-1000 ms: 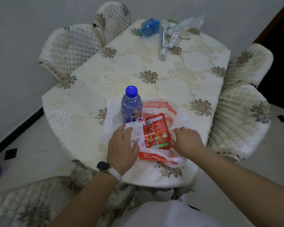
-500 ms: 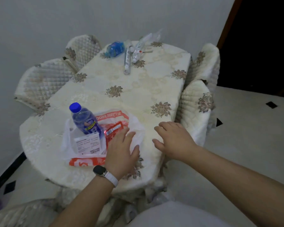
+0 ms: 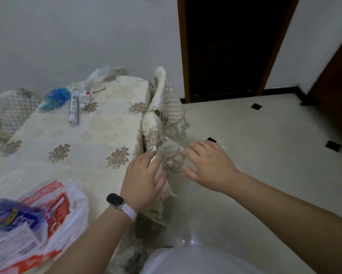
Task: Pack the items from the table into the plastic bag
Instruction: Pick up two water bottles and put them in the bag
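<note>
Bare left hand (image 3: 141, 178), bare right hand (image 3: 209, 167), bare forearms, black-faced watch (image 3: 114, 200) on white band (image 3: 129, 211) at left wrist, white top (image 3: 195, 262) below.

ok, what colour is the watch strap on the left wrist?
White. The strap shows best in the head view.

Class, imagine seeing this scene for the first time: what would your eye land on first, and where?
The left hand and right hand meet at a bunch of lace chair cover in mid-frame, beside the table. At lower left, a red-printed plastic bag and blue-labelled bottle lie blurred; a dark doorway fills the top.
</note>
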The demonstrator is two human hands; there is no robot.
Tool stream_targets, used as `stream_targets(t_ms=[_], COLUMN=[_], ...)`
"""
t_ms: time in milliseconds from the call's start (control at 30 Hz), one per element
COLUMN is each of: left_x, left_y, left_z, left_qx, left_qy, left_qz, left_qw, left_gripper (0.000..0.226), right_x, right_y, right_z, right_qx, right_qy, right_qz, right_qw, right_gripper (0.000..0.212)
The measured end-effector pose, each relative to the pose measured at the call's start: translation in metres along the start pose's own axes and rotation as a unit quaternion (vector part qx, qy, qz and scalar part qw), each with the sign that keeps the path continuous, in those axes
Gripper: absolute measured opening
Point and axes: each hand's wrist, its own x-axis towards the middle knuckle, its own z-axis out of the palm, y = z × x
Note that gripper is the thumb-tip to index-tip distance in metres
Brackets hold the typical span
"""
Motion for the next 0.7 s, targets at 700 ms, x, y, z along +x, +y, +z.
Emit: stream_targets(t_ms=[700], left_x=[0.307], left_y=[0.032], left_z=[0.132], left_qx=[-0.12], left_qy=[0.007], left_qz=[0.132], left_qw=[0.984], left_gripper=[0.043], right_x=[0.116], right_y=[0.218], right_z=[0.01], right_qx=[-0.064], right_qy=[-0.024], right_qz=[0.162], right_qw=[0.984], right_gripper=[0.051])
